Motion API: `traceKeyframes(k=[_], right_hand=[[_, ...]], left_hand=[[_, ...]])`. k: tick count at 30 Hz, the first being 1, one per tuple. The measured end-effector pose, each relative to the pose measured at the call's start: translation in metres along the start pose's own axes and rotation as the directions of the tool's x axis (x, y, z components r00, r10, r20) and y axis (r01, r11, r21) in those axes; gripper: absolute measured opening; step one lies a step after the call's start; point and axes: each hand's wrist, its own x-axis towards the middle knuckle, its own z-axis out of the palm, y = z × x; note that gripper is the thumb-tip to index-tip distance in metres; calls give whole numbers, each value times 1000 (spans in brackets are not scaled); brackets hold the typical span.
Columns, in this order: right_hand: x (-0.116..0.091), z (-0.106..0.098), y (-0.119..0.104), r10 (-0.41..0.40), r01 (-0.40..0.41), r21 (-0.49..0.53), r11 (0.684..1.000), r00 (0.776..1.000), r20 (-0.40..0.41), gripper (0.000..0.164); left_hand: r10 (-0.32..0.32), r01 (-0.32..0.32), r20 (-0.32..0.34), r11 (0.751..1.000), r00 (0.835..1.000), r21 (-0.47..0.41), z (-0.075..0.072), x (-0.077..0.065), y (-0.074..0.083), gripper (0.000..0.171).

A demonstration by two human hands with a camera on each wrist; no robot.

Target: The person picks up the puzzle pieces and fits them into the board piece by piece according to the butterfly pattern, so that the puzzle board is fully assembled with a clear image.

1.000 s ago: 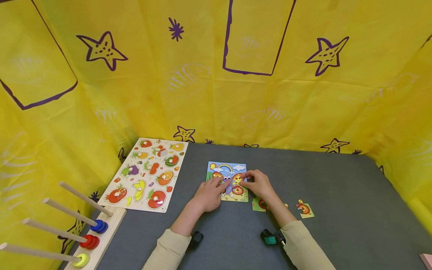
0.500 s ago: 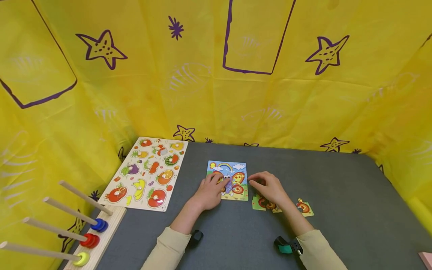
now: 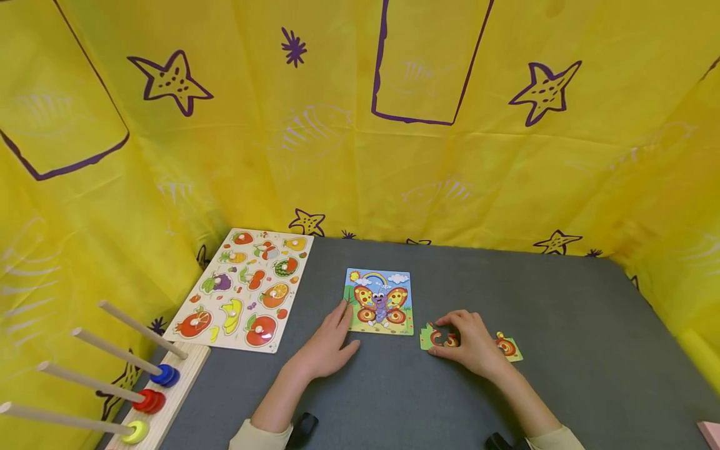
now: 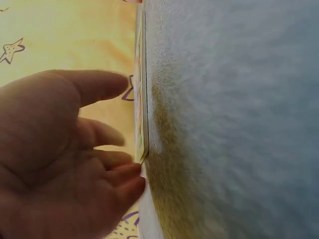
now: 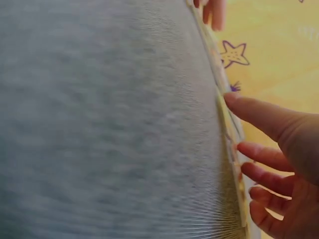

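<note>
A square butterfly puzzle (image 3: 388,281) lies flat on the dark grey table, its picture in one block. At its lower left edge my left hand (image 3: 329,342) rests with fingers extended and thumb spread. In the left wrist view this hand (image 4: 65,154) has its fingers loosely apart. To the puzzle's right, my right hand (image 3: 472,344) reaches over loose jigsaw pieces (image 3: 425,339), thumb and forefinger spread on either side of them and partly hiding them. Beyond that hand lies another jigsaw piece (image 3: 510,350) with a red ring. The right wrist view shows the fingers (image 5: 266,157) apart.
A fruit peg board (image 3: 239,294) lies at the left. Nearer stands a wooden base (image 3: 191,369) with slanting pegs and coloured rings. A pink object (image 3: 710,432) shows at the right edge. Yellow patterned cloth (image 3: 349,162) hangs behind the table.
My left hand has slid off the butterfly picture to its lower left edge. The right hand has left the puzzle's right side and moved down and right to the loose pieces.
</note>
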Motion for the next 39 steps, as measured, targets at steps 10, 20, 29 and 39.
traceKeyframes(k=[10, 20, 29, 39], right_hand=[[-4, 5, -3, 47, -46, 43, 998, 999, -13, 38], [11, 5, -20, 100, -89, 275, 957, 995, -25, 12], [51, 41, -51, 170, -157, 405, 901, 985, 2, 14], [87, 73, -72, 107, -105, 377, 920, 994, 17, 11]], left_hand=[[-66, 63, 64, 997, 996, 44, 3, -18, -5, 76], [-74, 72, 45, 996, 996, 52, 6, -18, -7, 78], [-40, 36, 52, 997, 998, 65, 8, -18, -8, 77], [-12, 5, 88, 997, 996, 76, 4, -18, -8, 67]])
